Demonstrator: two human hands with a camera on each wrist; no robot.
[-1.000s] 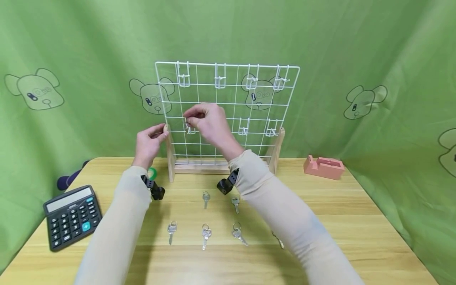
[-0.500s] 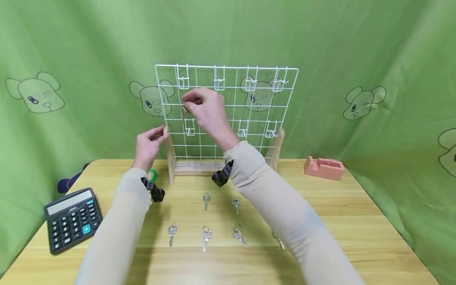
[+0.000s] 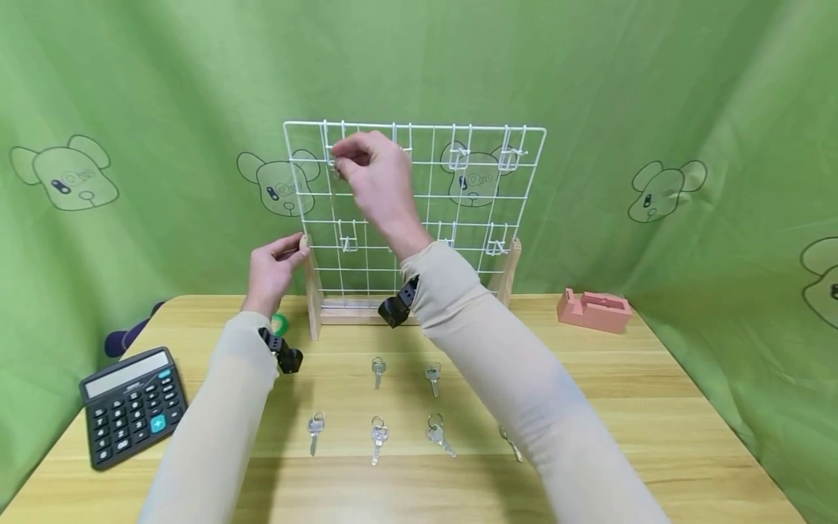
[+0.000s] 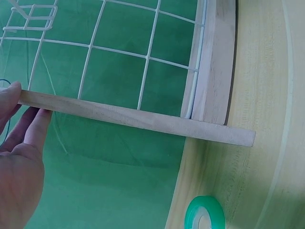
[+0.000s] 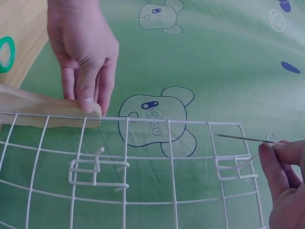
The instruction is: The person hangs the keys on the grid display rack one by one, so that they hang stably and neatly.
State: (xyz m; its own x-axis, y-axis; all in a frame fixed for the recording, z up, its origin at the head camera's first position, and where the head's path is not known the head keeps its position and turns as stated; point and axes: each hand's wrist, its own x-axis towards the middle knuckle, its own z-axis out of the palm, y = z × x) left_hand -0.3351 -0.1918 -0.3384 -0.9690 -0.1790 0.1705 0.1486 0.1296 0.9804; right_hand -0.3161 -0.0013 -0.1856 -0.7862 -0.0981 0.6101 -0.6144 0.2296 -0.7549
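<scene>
right hand: pinches key near hook | left hand: grips post

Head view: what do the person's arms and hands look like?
The left sleeve and right sleeve are long and pale beige, wrinkled towards the cuffs. A small black left wrist camera and matching right wrist camera are worn. Left hand and right hand are ungloved.

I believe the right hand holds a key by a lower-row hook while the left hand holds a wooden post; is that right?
The row is wrong: the right hand holds the key by an upper-row hook, as the head view shows.
</scene>
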